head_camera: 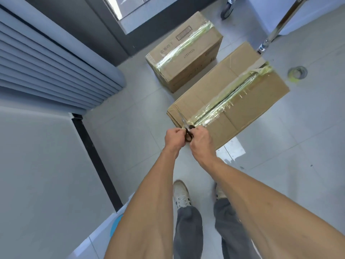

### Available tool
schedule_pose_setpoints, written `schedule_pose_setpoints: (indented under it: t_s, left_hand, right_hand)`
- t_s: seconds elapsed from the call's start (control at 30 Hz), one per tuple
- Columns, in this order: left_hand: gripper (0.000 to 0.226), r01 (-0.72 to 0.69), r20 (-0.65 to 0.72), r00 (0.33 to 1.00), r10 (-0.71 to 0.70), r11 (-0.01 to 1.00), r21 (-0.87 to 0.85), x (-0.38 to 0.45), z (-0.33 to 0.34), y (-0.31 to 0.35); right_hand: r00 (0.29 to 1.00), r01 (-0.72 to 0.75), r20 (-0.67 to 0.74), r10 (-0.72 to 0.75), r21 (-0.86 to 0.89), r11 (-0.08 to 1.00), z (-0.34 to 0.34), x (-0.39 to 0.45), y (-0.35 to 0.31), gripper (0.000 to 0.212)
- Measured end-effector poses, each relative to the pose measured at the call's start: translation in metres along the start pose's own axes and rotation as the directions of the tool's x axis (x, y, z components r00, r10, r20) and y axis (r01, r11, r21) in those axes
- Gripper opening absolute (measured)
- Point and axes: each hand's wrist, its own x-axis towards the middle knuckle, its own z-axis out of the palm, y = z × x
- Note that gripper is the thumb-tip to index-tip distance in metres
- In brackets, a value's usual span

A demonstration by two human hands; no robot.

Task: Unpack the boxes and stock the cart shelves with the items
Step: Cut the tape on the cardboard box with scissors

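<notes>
Two taped cardboard boxes stand on the tiled floor. The near box (242,101) has clear tape along its top seam, slit open along the middle. The far box (186,53) is sealed with tape. Both my hands are at the near corner of the near box, holding a pair of scissors (187,130) with black handles. My left hand (174,138) grips one handle and my right hand (200,140) grips the other. The blades point up and away over the box edge.
A roll of tape (297,73) lies on the floor right of the near box. A metal cart leg (276,28) and a wheel (226,11) are at the top right. A grey wall and slatted shutter (46,68) fill the left. My feet stand just behind the box.
</notes>
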Motion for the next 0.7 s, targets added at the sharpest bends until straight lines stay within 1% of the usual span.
schedule_pose_setpoints:
  t_s: [0.03,0.07,0.1,0.13,0.17,0.23,0.3,0.4,0.47,0.53,0.6,0.7]
  left_hand:
    - [0.025,0.003,-0.054,0.999,-0.004,1.0,-0.019,0.006,-0.001,0.012]
    - [0.028,0.013,-0.098,0.995,-0.018,0.999,-0.051,0.013,-0.002,0.024]
    - [0.03,0.016,-0.135,0.99,-0.027,0.997,-0.078,0.022,-0.003,0.036]
    - [0.03,0.006,-0.168,0.986,-0.021,0.996,-0.086,0.033,-0.004,0.047]
    - [0.03,-0.013,-0.194,0.981,-0.001,0.997,-0.071,0.045,-0.006,0.059]
    - [0.032,-0.059,-0.246,0.968,0.049,0.998,-0.033,0.071,-0.011,0.082]
    - [0.036,-0.074,-0.266,0.961,0.074,0.997,0.013,0.102,-0.014,0.101]
    - [0.034,-0.07,-0.257,0.963,0.083,0.996,0.062,0.155,-0.022,0.135]
    - [0.035,-0.056,-0.241,0.968,0.067,0.997,0.051,0.193,-0.027,0.157]
    - [0.031,-0.03,-0.203,0.979,0.034,0.999,0.023,0.231,-0.03,0.175]
    - [0.029,-0.037,-0.137,0.989,0.051,0.994,0.1,0.271,-0.032,0.19]
    - [0.042,-0.097,-0.042,0.993,0.108,0.974,0.205,0.329,-0.035,0.21]
  right_hand:
    - [0.997,0.074,-0.005,-0.074,-0.039,0.997,-0.009,0.011,-0.004,0.011]
    - [0.993,0.111,-0.035,-0.113,-0.048,0.993,-0.017,0.022,-0.009,0.014]
    - [0.989,0.119,-0.08,-0.122,-0.034,0.992,-0.025,0.033,-0.015,0.016]
    - [0.986,0.111,-0.126,-0.111,-0.012,0.994,-0.032,0.047,-0.024,0.023]
    - [0.983,0.103,-0.157,-0.101,0.008,0.995,-0.036,0.062,-0.033,0.03]
    - [0.985,0.048,-0.166,-0.037,0.064,0.997,-0.035,0.097,-0.053,0.031]
    - [0.981,-0.074,-0.167,0.096,0.137,0.988,-0.028,0.134,-0.065,0.03]
    - [0.956,-0.242,-0.104,0.274,0.25,0.938,-0.009,0.194,-0.074,0.033]
    - [0.929,-0.34,-0.046,0.366,0.281,0.898,0.005,0.236,-0.075,0.03]
    - [0.9,-0.419,0.02,0.435,0.317,0.851,0.018,0.279,-0.074,0.028]
    - [0.881,-0.457,0.048,0.471,0.352,0.817,0.033,0.321,-0.071,0.025]
    - [0.855,-0.488,0.029,0.518,0.384,0.784,0.059,0.377,-0.065,0.021]
